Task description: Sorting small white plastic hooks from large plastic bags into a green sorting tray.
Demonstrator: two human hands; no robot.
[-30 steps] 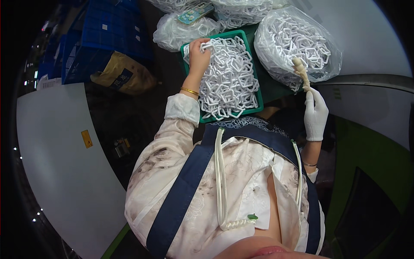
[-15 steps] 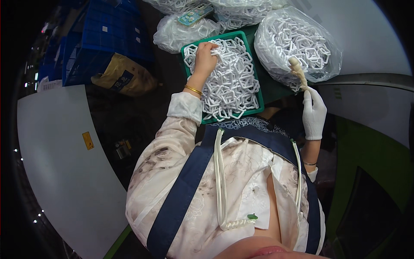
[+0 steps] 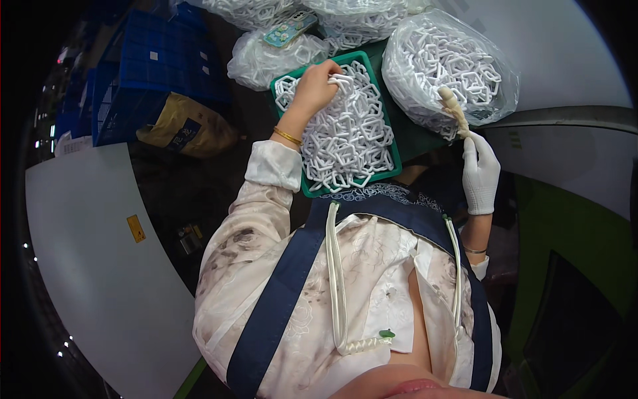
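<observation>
My left hand (image 3: 315, 90), bare and curled, reaches over the upper part of a green tray (image 3: 397, 154). Its thumb and fingers close on a white angular ring-shaped link (image 3: 341, 80). Under it the tray is heaped with similar white links (image 3: 349, 139), which look like plastic. My right hand (image 3: 480, 176) wears a white glove and is at the right of the tray. Its thumb and finger pinch the lower end of a knobby beige stick-like piece (image 3: 454, 112), whose upper end lies in front of a clear bag (image 3: 508, 100) of white links. What the piece is, I cannot make out.
More clear bags (image 3: 269, 63) of white links crowd the far side, one with a patterned blue-green packet (image 3: 290, 29) on it. Blue crates (image 3: 166, 66) and a brown paper sack (image 3: 189, 126) stand at left. A pale panel (image 3: 100, 266) curves along the left.
The whole view has shifted slightly, with the tray and bags now a little further left. My left hand remains over the links. My right hand keeps nearly the same pose with the beige piece.
</observation>
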